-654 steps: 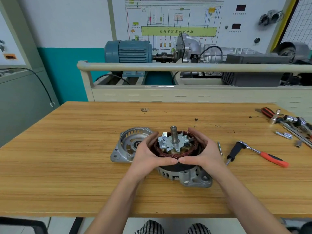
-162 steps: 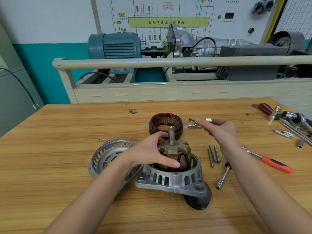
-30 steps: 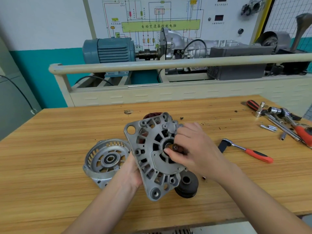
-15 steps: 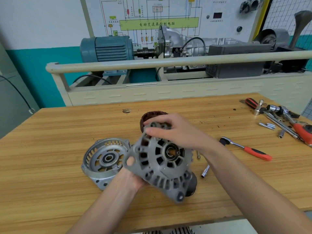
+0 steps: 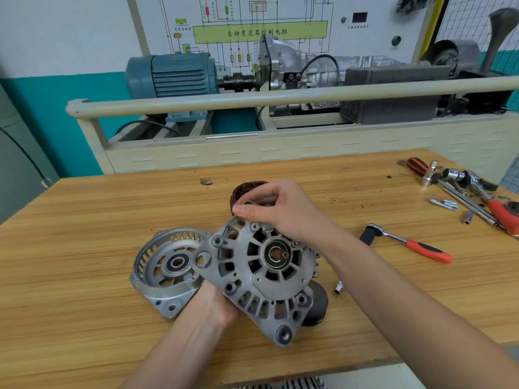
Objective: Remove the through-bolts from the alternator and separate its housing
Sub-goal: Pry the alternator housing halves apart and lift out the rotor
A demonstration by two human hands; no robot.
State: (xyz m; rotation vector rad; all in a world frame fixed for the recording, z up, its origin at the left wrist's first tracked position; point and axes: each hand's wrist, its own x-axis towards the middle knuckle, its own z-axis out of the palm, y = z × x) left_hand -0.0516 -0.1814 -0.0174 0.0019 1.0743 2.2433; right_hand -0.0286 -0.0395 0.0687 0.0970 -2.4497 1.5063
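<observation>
Both hands hold the tilted alternator housing (image 5: 261, 273) above the counter (image 5: 84, 220): the left hand (image 5: 216, 307) grips its lower edge, the right hand (image 5: 283, 211) has fingers (image 5: 252, 210) closed over its top rim. The other housing half (image 5: 168, 270) lies just beside, the stator (image 5: 241, 192) behind.

A wooden table (image 5: 84, 276) stands before a beige training bench (image 5: 280, 153); behind, a white-and-teal wall (image 5: 70, 66) and wiring-diagram board (image 5: 252, 32).
</observation>
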